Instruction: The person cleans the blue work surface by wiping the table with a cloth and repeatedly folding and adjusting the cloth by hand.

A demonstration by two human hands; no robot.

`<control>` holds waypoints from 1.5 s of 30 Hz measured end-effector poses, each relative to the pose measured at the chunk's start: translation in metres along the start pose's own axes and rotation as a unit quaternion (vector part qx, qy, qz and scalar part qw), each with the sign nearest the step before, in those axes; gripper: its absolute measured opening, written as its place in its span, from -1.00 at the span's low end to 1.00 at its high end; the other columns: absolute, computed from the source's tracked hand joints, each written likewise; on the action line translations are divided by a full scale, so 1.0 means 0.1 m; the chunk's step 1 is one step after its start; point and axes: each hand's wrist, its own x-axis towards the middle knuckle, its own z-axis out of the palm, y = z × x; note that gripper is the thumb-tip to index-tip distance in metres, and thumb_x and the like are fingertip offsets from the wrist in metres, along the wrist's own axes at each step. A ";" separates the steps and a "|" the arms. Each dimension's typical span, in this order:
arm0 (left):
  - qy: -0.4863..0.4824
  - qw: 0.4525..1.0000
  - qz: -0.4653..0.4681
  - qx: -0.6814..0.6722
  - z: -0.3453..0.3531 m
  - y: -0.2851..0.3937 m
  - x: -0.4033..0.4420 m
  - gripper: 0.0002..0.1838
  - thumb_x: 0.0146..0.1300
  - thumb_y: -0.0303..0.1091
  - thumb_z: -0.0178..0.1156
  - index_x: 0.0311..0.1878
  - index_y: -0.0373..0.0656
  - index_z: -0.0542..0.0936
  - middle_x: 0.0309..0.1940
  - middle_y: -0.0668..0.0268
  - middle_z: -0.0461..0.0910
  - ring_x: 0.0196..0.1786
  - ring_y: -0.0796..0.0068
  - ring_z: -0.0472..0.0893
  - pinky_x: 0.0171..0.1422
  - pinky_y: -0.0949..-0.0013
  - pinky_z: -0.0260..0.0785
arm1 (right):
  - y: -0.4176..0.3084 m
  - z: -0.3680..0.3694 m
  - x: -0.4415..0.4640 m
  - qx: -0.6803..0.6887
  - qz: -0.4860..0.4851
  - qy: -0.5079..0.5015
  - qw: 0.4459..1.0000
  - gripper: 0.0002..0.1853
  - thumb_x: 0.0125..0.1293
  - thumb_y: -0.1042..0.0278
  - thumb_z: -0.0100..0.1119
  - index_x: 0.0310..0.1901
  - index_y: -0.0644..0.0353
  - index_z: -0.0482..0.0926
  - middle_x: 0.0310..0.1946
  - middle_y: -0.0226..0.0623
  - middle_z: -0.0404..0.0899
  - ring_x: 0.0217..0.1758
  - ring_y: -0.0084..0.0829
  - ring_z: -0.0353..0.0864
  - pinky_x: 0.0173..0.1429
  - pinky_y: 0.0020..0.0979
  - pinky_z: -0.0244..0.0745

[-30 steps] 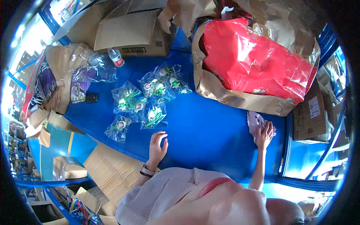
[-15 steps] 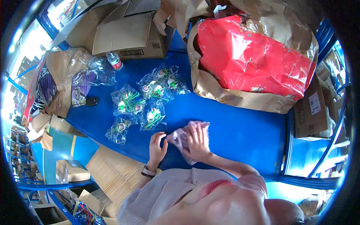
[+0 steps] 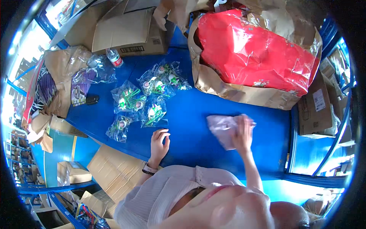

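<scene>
My right hand point(image 3: 242, 134) is pressed down on a crumpled pale pink cloth point(image 3: 222, 129) lying on the blue tabletop; its fingers are smeared by motion. To the left, near the table's front edge, my left hand point(image 3: 159, 144) has loosely bent fingers with the thumb apart and nothing in it. Beyond that hand lie several clear plastic bags point(image 3: 154, 113) holding small white, green and pink items with green cords.
A big brown paper bag with a red lining point(image 3: 259, 53) fills the back right. At the back left are a cardboard box point(image 3: 126, 32), a bottle point(image 3: 114, 58), a purple packet point(image 3: 81, 91) and a small black object point(image 3: 92, 100). Flattened cardboard point(image 3: 114, 171) leans below the table.
My right hand has slid right across the table, taking the pink cloth along. My left hand has come away from the cloth and stays near the same spot.
</scene>
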 end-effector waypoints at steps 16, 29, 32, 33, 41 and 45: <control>0.000 1.000 -0.012 0.009 0.01 0.01 0.00 -0.84 0.04 -0.54 0.18 -0.27 -0.15 0.56 -0.12 0.33 0.56 -0.10 0.24 0.50 0.05 0.29 0.35 | -0.19 0.34 0.20 -0.078 0.067 0.075 0.992 -0.20 0.06 -0.01 0.12 0.28 0.37 0.28 0.32 0.21 0.14 0.32 0.29 0.16 0.35 0.20 0.10; -0.010 1.000 -0.004 0.023 0.01 0.02 0.01 -0.84 0.05 -0.55 0.14 -0.25 -0.18 0.54 -0.14 0.27 0.57 -0.13 0.19 0.50 0.02 0.28 0.35 | -1.80 0.11 -0.08 0.202 -0.259 -0.088 0.941 -0.13 -0.06 -0.07 0.28 0.23 0.36 0.31 0.41 0.15 0.01 0.45 0.24 -0.02 0.45 0.14 -0.04; -0.005 0.999 -0.043 -0.008 -0.01 0.05 0.00 -0.82 0.07 -0.55 0.13 -0.22 -0.20 0.53 -0.14 0.23 0.57 -0.15 0.18 0.50 0.01 0.28 0.35 | -1.98 0.13 -0.03 0.212 -0.251 -0.095 0.940 -0.12 -0.05 -0.10 0.28 0.25 0.34 0.30 0.42 0.12 0.00 0.46 0.21 -0.04 0.48 0.10 -0.09; -0.001 0.998 -0.055 -0.018 -0.02 0.05 0.00 -0.82 0.07 -0.55 0.12 -0.21 -0.21 0.53 -0.14 0.22 0.57 -0.15 0.17 0.50 0.01 0.27 0.35 | -2.00 0.14 -0.01 0.215 -0.251 -0.095 0.939 -0.11 -0.05 -0.11 0.28 0.25 0.33 0.29 0.42 0.11 0.00 0.47 0.20 -0.05 0.49 0.08 -0.11; 0.000 1.000 -0.029 -0.010 -0.06 0.06 -0.04 -0.81 0.14 -0.54 0.09 -0.15 -0.23 0.50 -0.13 0.17 0.56 -0.13 0.18 0.50 0.02 0.25 0.34 | -1.68 0.29 0.23 0.205 -0.309 -0.139 0.918 -0.17 0.03 -0.15 0.24 0.30 0.12 0.29 0.45 -0.15 0.05 0.51 -0.09 0.00 0.52 -0.07 -0.12; -0.005 1.000 -0.013 -0.009 -0.03 0.09 -0.02 -0.81 0.14 -0.55 0.09 -0.15 -0.22 0.50 -0.13 0.17 0.56 -0.12 0.18 0.50 0.03 0.26 0.34 | -1.24 0.26 0.35 0.185 -0.241 -0.115 0.946 -0.27 0.13 -0.21 0.18 0.28 0.00 0.35 0.39 -0.28 0.21 0.45 -0.20 0.16 0.48 -0.12 0.00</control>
